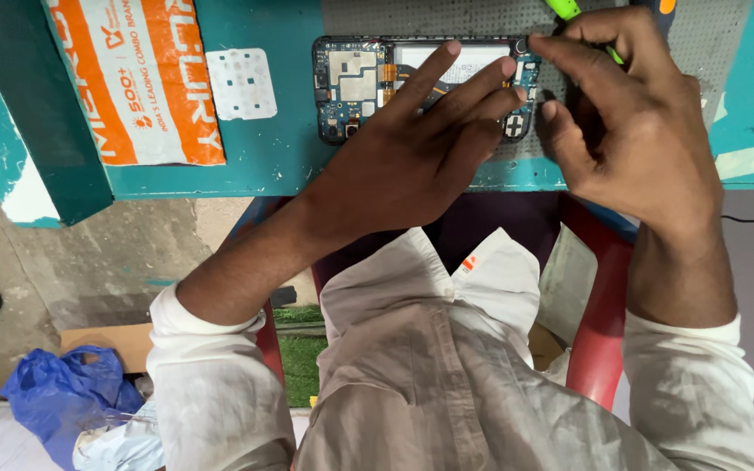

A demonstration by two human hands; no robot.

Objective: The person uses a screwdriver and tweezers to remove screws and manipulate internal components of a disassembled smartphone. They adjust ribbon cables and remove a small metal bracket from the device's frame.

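An opened phone (355,83) with its back cover off lies on a teal table (272,148), its circuit board and battery area showing. My left hand (416,144) rests flat on the phone, fingers spread over its right half and holding it down. My right hand (630,122) is closed around a green-handled tool (569,10), whose tip is at the phone's top right corner. The tool's shaft is mostly hidden by my fingers.
An orange and white packet (141,78) lies on the table at the left, with a small white perforated square (242,83) beside it. A grey dotted mat (709,44) is under the phone. A red chair (599,323) and a blue plastic bag (58,392) are below.
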